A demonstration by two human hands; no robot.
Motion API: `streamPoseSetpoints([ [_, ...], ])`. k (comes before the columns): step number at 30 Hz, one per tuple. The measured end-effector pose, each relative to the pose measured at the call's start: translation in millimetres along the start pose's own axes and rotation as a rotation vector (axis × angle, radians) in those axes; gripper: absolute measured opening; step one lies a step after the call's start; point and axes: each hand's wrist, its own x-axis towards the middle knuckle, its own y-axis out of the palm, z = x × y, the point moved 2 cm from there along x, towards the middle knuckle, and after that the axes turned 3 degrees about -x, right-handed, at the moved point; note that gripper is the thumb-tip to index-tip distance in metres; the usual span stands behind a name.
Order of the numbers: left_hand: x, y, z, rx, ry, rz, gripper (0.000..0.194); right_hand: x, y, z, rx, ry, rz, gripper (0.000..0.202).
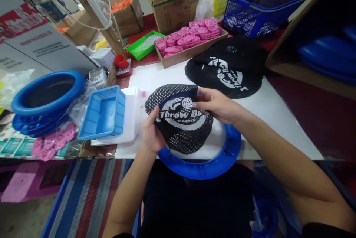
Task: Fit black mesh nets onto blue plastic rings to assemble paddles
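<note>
A round black mesh piece (182,119) printed "Throw Ball" is held up between both hands. My left hand (153,130) grips its left edge, thumb on the printed face. At its upper right edge, my right hand (213,104) pinches the fabric between thumb and fingers. Beneath the mesh a blue plastic ring (205,169) lies at the table's front edge, partly covered by it. More black printed pieces (230,71) lie spread behind my right hand.
A light blue bin (104,113) and stacked blue rings (48,97) are at the left. Behind stand a carton of pink parts (191,39), a green tray (144,45), a red cup (121,61) and a blue basket (261,7). An open cardboard box (303,59) borders the right.
</note>
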Motion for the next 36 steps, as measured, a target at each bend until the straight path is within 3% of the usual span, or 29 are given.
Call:
streamPoseSetpoints([
  [2, -2, -0.1, 0, 0.001, -0.07, -0.047, 0.039, 0, -12, 6, -0.13, -0.046, -0.078, 0.037],
  [5, -7, -8.7, 1, 0.116, -0.042, -0.102, 0.049, -5, -28, 15, -0.404, -0.004, -0.086, 0.035],
  [9, -14, -26.6, 1, 0.552, 0.172, -0.016, 0.077, -10, -38, 18, -0.825, 0.156, 0.015, 0.064],
  [11, -18, -31.8, 2, 0.805, 0.242, 0.041, 0.09, -10, -38, 15, -0.988, 0.192, 0.105, 0.068],
  [13, -23, -32.2, 2, 1.014, 0.344, 0.015, 0.095, -9, -35, 9, -1.078, 0.199, 0.186, 0.065],
  [16, -33, -21.3, 6, 1.344, 0.689, -0.07, 0.07, -6, -34, 1, -1.112, 0.189, 0.231, 0.061],
  [18, -38, -10.7, 15, 1.546, 0.843, 0.026, 0.044, -4, -36, -2, -1.072, 0.194, 0.239, 0.059],
  [21, -35, -2.5, 27, 1.744, 0.746, 0.274, 0.022, -1, -42, -3, -0.987, 0.257, 0.216, 0.053],
  [23, -27, -2.2, 27, 1.822, 0.609, 0.339, 0.023, 0, -45, 0, -0.989, 0.263, 0.232, 0.045],
  [27, 8, 2.0, 0, 1.826, 0.472, 0.286, 0.03, 4, -38, 6, -1.065, 0.035, 0.327, 0.027],
  [31, 50, 15.3, -27, 1.836, 0.461, 0.168, 0.026, 11, -28, 2, -1.085, -0.12, 0.241, 0.023],
  [36, 62, 16.0, -20, 1.889, 0.44, 0.237, 0.025, 19, -27, -12, -1.138, -0.125, 0.171, 0.025],
])
